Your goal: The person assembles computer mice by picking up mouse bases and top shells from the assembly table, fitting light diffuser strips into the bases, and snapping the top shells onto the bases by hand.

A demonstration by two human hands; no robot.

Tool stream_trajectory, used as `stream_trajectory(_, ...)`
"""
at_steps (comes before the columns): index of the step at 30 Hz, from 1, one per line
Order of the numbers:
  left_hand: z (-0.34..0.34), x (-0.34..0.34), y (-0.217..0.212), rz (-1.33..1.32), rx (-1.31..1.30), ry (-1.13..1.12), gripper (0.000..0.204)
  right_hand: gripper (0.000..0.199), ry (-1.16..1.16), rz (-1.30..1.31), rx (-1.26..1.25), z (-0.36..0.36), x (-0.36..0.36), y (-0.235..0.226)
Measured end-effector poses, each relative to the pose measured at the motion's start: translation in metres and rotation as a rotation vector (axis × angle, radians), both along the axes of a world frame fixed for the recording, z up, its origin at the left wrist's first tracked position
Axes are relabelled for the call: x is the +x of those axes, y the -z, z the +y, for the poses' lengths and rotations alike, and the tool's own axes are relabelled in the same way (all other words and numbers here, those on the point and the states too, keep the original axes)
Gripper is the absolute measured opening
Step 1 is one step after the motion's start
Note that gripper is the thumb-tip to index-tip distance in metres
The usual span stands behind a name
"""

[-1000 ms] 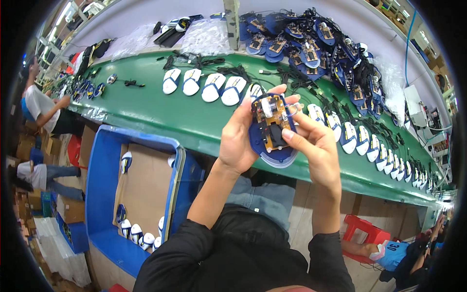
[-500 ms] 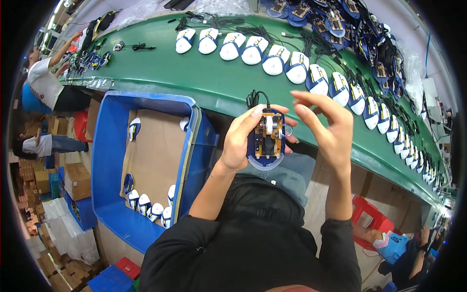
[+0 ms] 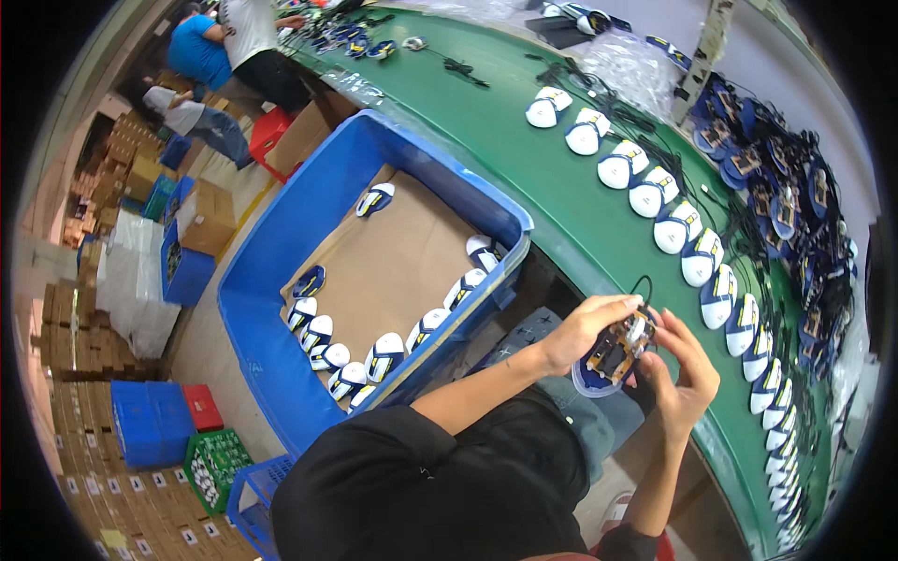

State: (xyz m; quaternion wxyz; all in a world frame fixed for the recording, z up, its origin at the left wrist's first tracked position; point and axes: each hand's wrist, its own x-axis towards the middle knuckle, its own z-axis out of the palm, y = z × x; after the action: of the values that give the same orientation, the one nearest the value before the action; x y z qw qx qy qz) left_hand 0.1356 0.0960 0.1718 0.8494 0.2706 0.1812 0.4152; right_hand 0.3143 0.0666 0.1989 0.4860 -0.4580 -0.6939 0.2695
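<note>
A: How do the hands stand?
B: The left hand (image 3: 571, 338) pinches the uncovered mouse (image 3: 610, 359) by its left side, thumb laid along the upper edge, the other fingers mostly hidden beneath; the right hand (image 3: 689, 379) is half curled, fingers bent and thumb apart from them, close around the mouse's right edge; whether its fingertips press there, I cannot tell.
A: And what is it made of?
B: A rounded dark-blue base with a pale, translucent rim at its lower end; on top sits an orange-brown circuit board (image 3: 625, 338), crowded with black and white parts; a thin black cable (image 3: 645, 277) loops up from the upper end.
A: Where is it, exactly?
B: Right of centre in the frame, between the two hands, tilted, above a blue-grey trouser leg (image 3: 599, 421); the glossy green table (image 3: 458, 117) curves past, just beyond the hands.
A: What else lies near?
B: A row of smooth white-and-blue mice (image 3: 652, 194) bends down the right side; a tangled heap of blue bases (image 3: 784, 210) fills the upper right; left of centre, a blue plastic bin (image 3: 267, 271), lined with flat brown cardboard (image 3: 393, 266), holds more mice (image 3: 383, 358) along its edges.
</note>
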Motion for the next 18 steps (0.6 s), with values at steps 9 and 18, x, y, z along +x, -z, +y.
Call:
stream_trajectory(9, 0.004, 0.011, 0.008, -0.119, -0.126, 0.098, 0.044, 0.028, -0.100, -0.072, 0.001, 0.001, 0.020, -0.003)
stream_trajectory(18, -0.003, 0.015, 0.013, -0.238, -0.339, 0.206, 0.050, 0.021, -0.005, -0.126, 0.295, -0.002, 0.020, 0.000)
